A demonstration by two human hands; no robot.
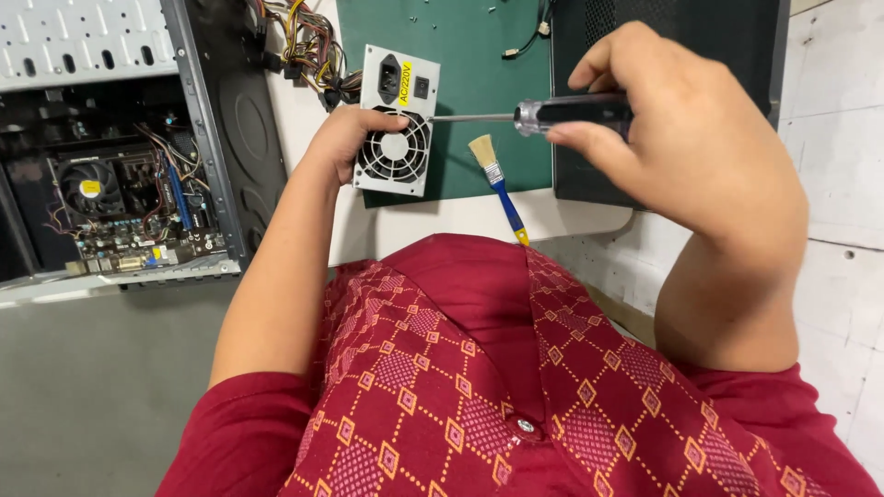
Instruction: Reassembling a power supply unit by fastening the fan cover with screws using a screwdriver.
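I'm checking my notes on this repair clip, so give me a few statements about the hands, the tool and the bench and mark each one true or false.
1. The right hand holds a screwdriver with a black and clear handle. True.
2. The screwdriver tip points at the open computer case. False: it meets the upper right corner of the fan side of the grey power supply.
3. The left hand rests on the left edge of the power supply. True.
4. A paintbrush with a blue handle lies on the green mat. True.
5. The paintbrush is in the left hand's grip. False: it lies free, right of the power supply.
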